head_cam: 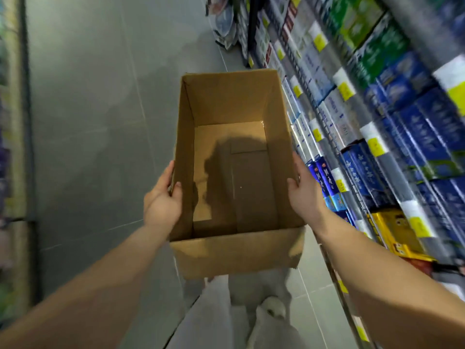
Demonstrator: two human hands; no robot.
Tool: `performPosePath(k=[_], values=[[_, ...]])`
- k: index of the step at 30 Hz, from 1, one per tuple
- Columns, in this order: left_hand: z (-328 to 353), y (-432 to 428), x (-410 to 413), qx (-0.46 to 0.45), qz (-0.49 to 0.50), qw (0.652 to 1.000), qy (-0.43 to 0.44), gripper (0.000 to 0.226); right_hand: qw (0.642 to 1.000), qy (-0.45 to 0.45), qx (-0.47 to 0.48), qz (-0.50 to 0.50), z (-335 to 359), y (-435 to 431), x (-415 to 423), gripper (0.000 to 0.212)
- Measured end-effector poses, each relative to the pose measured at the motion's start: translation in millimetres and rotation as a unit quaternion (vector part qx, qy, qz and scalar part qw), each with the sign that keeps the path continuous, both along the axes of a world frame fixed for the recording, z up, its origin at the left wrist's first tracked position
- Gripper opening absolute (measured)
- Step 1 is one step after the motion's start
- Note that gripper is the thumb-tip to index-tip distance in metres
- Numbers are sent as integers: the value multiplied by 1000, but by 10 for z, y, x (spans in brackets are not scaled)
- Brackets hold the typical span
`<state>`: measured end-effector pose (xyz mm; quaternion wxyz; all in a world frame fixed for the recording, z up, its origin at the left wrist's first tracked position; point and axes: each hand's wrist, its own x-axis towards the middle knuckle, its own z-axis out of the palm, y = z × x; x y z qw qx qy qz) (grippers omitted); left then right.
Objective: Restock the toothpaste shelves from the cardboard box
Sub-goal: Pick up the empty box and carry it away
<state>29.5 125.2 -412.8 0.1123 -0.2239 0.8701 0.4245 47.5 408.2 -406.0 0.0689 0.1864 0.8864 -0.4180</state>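
Observation:
An open brown cardboard box (274, 137) is held up in front of me over the aisle floor, and nothing lies inside it. My left hand (162, 202) grips its left wall, thumb over the rim. My right hand (305, 192) grips its right wall the same way. Toothpaste shelves (392, 152) run along the right, packed with blue, green, white and yellow cartons behind yellow price tags.
Grey tiled floor (95, 122) stretches ahead and to the left. Another shelf unit (12, 147), blurred, lines the left edge. Hanging packets (226, 23) show at the far end of the right shelving. My light trousers and shoe (271, 306) are below the box.

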Motion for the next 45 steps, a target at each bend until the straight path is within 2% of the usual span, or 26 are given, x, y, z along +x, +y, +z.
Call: performPosePath(k=[6,8,11,15,29,36,40,45], values=[[808,-627,-172,0,26,999,23,51,999,26,14,24,835,-604,-278,65],[931,-806,-249,-9,20,998,53,52,998,39,22,36,971,-766,-440,63],[1080,-1042,-443,-18,36,998,52,52,998,31,23,55,1100,-1007,-747,62],[1180,-1329,-852,-43,34,994,90,52,996,23,-13,88,1184,-1290,-1375,62],[1551,-2177,-2946,-29,208,970,125,53,976,38,-70,204,1641,-2406,-4163,59],[1445,-3208,-4073,22,221,962,160,51,967,27,-78,241,1567,-3472,-5452,60],[1427,-3983,-4795,-26,221,967,128,50,966,27,-72,248,1525,-4216,-6195,59],[1506,-4821,-5637,-39,207,972,104,50,971,17,-59,233,1555,-5007,-6989,57]])
